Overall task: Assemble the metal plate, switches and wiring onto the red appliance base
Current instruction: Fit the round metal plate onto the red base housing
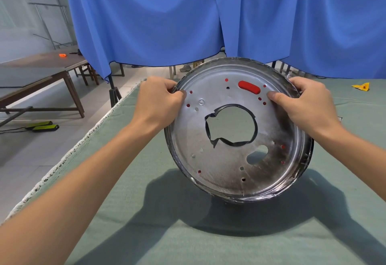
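Note:
A round metal plate (pixel 219 166) with a large centre hole and several small holes is held tilted above the green table, its face toward me. Red shows through a slot (pixel 249 87) and through some small holes, so the red appliance base lies behind the plate, mostly hidden. A dark rim (pixel 307 160) with clear film wraps the edge. My left hand (pixel 160 99) grips the plate's upper left edge, thumb on the face. My right hand (pixel 305 101) grips the upper right edge the same way.
The green cloth-covered table (pixel 146 212) spreads below, its frayed left edge running diagonally. A yellow scrap (pixel 361 86) lies at the far right. Blue curtains (pixel 188 13) hang behind. A wooden table (pixel 41 70) with an orange item stands at the far left.

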A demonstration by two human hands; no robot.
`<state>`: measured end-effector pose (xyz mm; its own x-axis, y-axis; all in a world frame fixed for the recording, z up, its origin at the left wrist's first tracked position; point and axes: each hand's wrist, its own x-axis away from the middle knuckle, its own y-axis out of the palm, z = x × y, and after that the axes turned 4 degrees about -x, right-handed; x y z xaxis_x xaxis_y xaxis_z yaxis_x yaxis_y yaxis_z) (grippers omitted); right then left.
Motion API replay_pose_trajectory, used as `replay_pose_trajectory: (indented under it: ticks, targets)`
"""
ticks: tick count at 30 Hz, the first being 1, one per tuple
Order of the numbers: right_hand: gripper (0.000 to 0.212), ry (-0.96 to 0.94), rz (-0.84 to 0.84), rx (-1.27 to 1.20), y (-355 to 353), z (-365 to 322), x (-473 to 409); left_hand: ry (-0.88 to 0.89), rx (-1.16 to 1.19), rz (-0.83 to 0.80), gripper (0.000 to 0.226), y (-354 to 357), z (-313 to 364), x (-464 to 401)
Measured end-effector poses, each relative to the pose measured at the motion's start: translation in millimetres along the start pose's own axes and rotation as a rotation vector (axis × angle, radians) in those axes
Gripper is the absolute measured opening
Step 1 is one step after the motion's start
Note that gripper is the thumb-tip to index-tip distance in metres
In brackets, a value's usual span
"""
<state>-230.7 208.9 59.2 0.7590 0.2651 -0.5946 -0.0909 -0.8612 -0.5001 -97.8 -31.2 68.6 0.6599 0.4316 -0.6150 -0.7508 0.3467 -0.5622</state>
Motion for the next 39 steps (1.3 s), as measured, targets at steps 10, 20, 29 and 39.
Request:
replay_pose_trajectory:
  ticks: [10, 20, 29, 39]
  targets:
    - [0.017, 0.046, 0.005, 0.003, -0.4, -0.4, 0.6, -0.035, 0.076, 0.04, 0.048, 1.7, -2.4, 1.1]
    - [0.013, 0.063, 0.01, -0.016, 0.5, -0.9, 1.2, -0.057, 0.196, 0.088, 0.067, 1.7, -2.6, 1.2]
    - [0.012, 0.055, 0.032, -0.011, -0.7, -2.1, 2.0, -0.032, 0.254, 0.082, 0.065, 0.9, -4.8, 7.4]
    - [0.014, 0.085, 0.0, 0.019, 0.9, -1.7, -3.2, -0.029, 0.266, 0.015, 0.06, 1.0, -9.1, 2.1]
